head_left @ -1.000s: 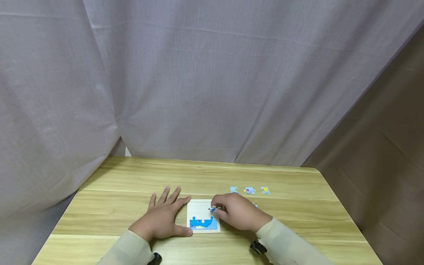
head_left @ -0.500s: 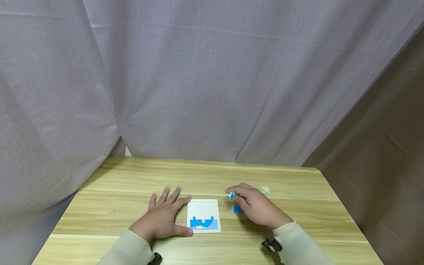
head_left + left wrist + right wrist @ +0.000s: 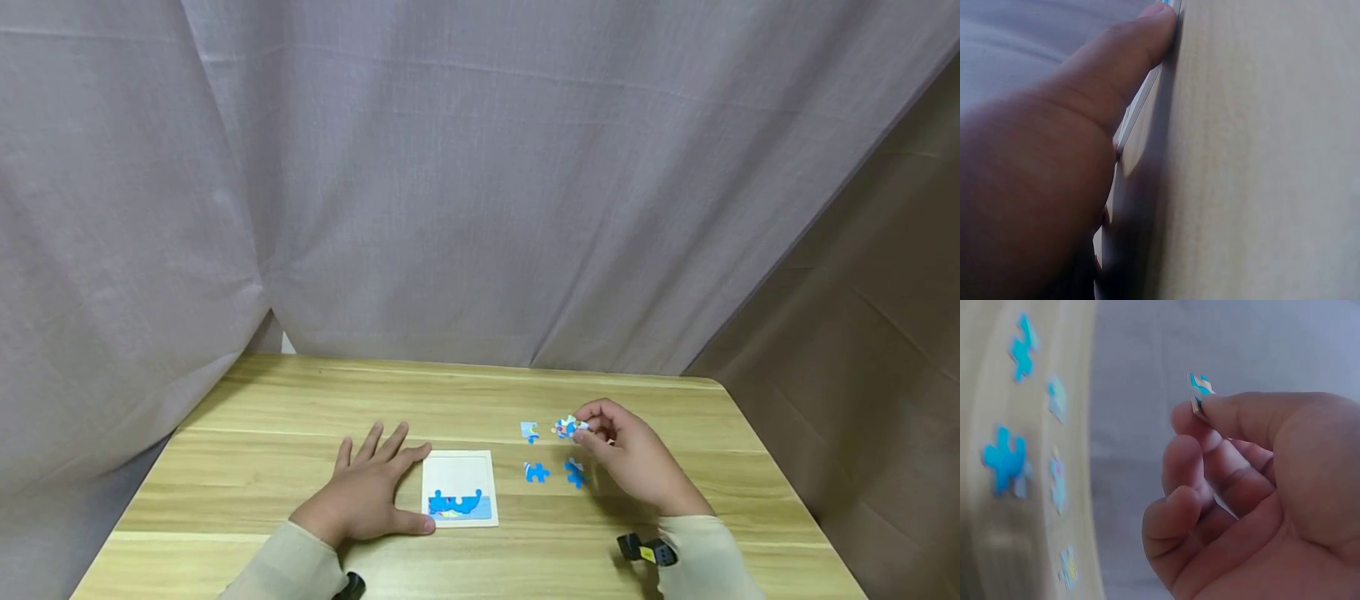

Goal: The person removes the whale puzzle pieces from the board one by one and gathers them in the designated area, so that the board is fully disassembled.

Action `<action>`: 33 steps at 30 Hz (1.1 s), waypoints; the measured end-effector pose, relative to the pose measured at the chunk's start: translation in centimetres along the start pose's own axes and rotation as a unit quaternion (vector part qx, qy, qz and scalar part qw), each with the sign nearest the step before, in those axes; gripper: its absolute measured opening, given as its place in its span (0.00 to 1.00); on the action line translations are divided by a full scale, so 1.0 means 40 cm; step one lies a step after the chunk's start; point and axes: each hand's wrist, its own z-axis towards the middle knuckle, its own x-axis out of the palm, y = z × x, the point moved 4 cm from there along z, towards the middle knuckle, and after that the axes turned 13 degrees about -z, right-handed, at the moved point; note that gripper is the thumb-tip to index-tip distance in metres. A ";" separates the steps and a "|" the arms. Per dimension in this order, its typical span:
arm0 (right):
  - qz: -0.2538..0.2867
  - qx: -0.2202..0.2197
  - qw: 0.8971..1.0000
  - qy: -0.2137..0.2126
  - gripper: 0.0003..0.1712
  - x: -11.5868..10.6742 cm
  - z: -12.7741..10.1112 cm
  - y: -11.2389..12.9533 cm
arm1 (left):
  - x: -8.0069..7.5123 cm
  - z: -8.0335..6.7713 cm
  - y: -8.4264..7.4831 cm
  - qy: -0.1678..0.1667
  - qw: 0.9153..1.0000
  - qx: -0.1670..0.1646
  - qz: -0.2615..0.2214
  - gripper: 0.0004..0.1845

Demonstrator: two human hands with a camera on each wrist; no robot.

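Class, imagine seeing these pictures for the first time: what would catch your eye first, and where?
Probably the white puzzle tray, its near part filled with blue picture pieces and the spread left hand at its left edge. Next, the right hand, pinching a puzzle piece beyond the tray's right side, near loose pieces on the table.

Left hand [image 3: 367, 500]: you hold it palm down, fingers straight and fanned apart.
Left thumb [image 3: 411, 522]: you stretch it sideways, well away from those fingers.
Right hand [image 3: 637, 454]: you pinch between thumb and forefinger.
Other right fingers [image 3: 1183, 456]: you bend them loosely toward your palm.
Wrists: you keep them well apart.
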 end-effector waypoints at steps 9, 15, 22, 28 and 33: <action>-0.022 0.017 0.999 -0.029 0.18 -0.047 -0.016 -0.068 | -0.003 0.002 0.004 0.001 1.000 -0.002 0.005 0.58; -0.007 0.047 0.999 0.011 0.18 -0.055 -0.023 -0.116 | 0.000 0.003 0.002 0.000 1.000 0.000 0.008 0.58; 0.003 0.125 0.988 0.095 0.12 -0.034 -0.043 -0.175 | 0.006 -0.001 0.004 0.005 1.000 -0.006 0.006 0.58; -0.004 0.147 0.983 0.108 0.10 -0.020 -0.045 -0.204 | 0.010 -0.001 0.007 0.003 1.000 -0.005 0.012 0.58; -0.018 0.145 0.983 0.107 0.11 -0.013 -0.045 -0.215 | 0.010 0.000 0.007 0.004 1.000 -0.008 0.012 0.58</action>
